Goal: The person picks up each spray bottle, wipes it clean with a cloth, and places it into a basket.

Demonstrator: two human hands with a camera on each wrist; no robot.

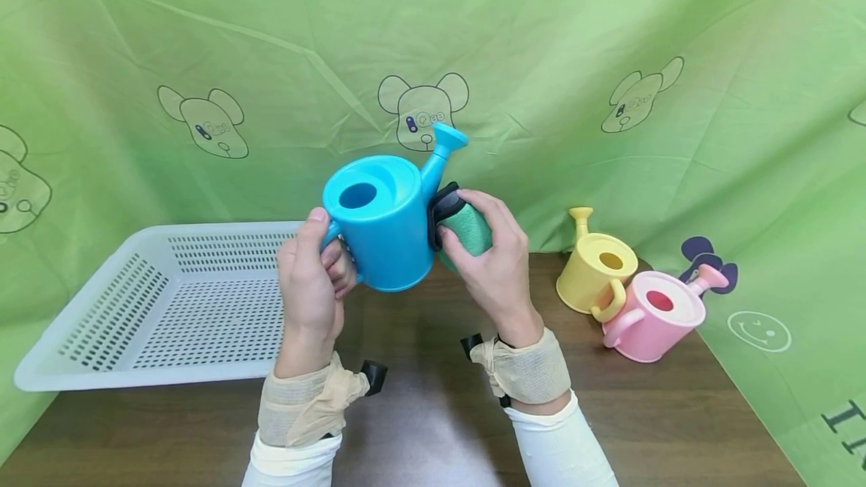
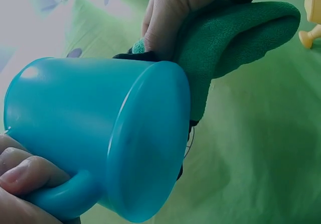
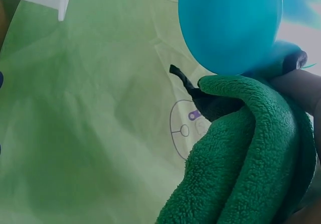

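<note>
A blue watering can (image 1: 389, 239) is held up above the table, its spout pointing up and to the right. My left hand (image 1: 311, 269) grips the can by its handle, fingers curled round it. With my right hand (image 1: 497, 254) I pinch a folded green cloth with black edging (image 1: 470, 230) and hold it against the can's side below the spout. In the left wrist view the can's base (image 2: 150, 143) faces the camera, and the cloth (image 2: 205, 48) touches the side near it. Folds of the cloth (image 3: 251, 138) fill much of the right wrist view.
A white perforated basket (image 1: 88, 378) stands at the left of the brown table (image 1: 426, 427). At the right, a yellow watering can (image 1: 585, 273) and a pink one (image 1: 652, 325) stand side by side. A green printed curtain (image 1: 304, 36) hangs behind and at the sides.
</note>
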